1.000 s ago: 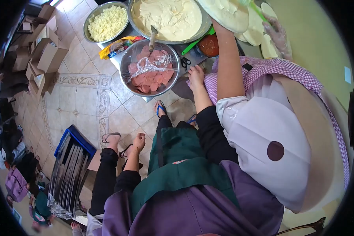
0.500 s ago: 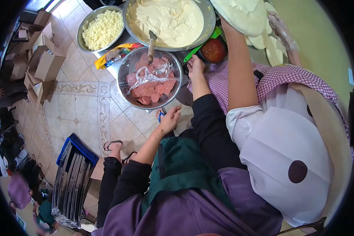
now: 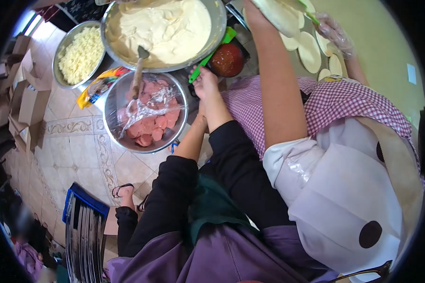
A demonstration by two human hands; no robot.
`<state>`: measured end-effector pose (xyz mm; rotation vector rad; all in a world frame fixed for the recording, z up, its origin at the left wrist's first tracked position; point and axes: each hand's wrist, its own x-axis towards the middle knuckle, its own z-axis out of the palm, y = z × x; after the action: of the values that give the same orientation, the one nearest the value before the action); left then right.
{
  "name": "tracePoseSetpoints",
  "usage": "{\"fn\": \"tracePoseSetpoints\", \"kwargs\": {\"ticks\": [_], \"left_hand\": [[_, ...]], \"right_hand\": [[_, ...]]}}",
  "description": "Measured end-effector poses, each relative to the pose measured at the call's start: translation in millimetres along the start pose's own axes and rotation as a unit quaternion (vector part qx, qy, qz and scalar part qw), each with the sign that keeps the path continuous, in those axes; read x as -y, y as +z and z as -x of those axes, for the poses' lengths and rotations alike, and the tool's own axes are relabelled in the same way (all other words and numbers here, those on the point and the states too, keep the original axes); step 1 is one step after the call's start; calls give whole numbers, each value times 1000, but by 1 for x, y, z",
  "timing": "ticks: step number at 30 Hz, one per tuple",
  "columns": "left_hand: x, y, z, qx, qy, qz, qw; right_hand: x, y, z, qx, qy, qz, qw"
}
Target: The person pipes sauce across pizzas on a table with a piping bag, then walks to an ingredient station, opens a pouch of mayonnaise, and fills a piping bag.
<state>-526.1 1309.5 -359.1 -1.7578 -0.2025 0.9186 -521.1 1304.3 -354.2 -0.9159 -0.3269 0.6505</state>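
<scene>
My right hand (image 3: 206,84) is palm up beside the handle of a green spatula (image 3: 200,68), fingers loosely curled and apart. I cannot see a firm grip on the handle. My left hand (image 3: 202,111) is at my right wrist, its fingers hidden behind that arm. Just left of my hands is a steel bowl (image 3: 183,118) of pink sausage slices (image 3: 146,129), partly under crumpled clear film (image 3: 139,111). The spatula lies across the edge of a dark container of red sauce (image 3: 227,60). Behind them stands a large steel bowl (image 3: 220,28) of pale cream (image 3: 170,28).
A wooden-handled spatula (image 3: 137,78) leans by the cream bowl. Grated cheese (image 3: 81,55) fills another bowl at the left. A co-worker's forearm (image 3: 283,89) and gloved hand (image 3: 336,35) are among pale dough rounds (image 3: 309,53). Stacked dark trays (image 3: 84,231) and cardboard boxes (image 3: 30,111) stand on the floor.
My left hand has risen from below the sausage bowl to my right wrist. My right hand stays by the green handle. The view has shifted, moving the bowls leftward in the picture.
</scene>
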Motion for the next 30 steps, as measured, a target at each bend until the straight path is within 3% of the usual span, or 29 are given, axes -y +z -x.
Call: {"fn": "tracePoseSetpoints", "kwargs": {"ticks": [2, 4, 5, 6, 7, 9, 13, 14, 15, 17, 19, 22, 23, 28, 30], "left_hand": [[-3, -7, 9, -40, -94, 191, 976], [17, -16, 25, -38, -65, 189, 979], [18, -22, 26, -30, -38, 185, 982], [16, -25, 25, -36, -36, 187, 981], [7, -24, 21, -75, -22, 151, 985], [9, -15, 26, -155, -28, 109, 981], [30, -21, 54, -129, -22, 103, 986], [33, -20, 53, -95, -29, 262, 960], [38, -19, 53, -58, -35, 414, 908], [50, -16, 55, 22, -48, 681, 730], [61, -11, 55, 97, -60, 874, 472], [70, -3, 61, 181, -67, 981, -3], [65, -1, 69, 129, -72, 988, -43], [55, 0, 90, 53, -60, 992, -100], [70, -4, 111, 59, -67, 970, -226]], "right_hand": [[-15, -17, -6, 168, -181, 44, 968], [42, 8, 14, 132, -193, 67, 970], [75, 46, 14, -83, 35, 50, 995], [113, 83, 20, -290, 259, 25, 921], [68, 40, 16, -265, 264, 73, 925], [70, 40, 13, -267, 256, 57, 927], [87, 50, 44, -251, 234, -22, 939], [94, 51, 52, -247, 229, -42, 941], [99, 54, 64, -242, 225, -62, 942], [113, 58, 73, -231, 217, -101, 943], [127, 62, 76, -216, 212, -140, 943], [151, 86, 91, -242, 203, -80, 945], [156, 88, 96, -264, 212, -41, 940], [181, 87, 120, -251, 213, 56, 942], [194, 85, 131, -248, 213, 139, 935]]}}
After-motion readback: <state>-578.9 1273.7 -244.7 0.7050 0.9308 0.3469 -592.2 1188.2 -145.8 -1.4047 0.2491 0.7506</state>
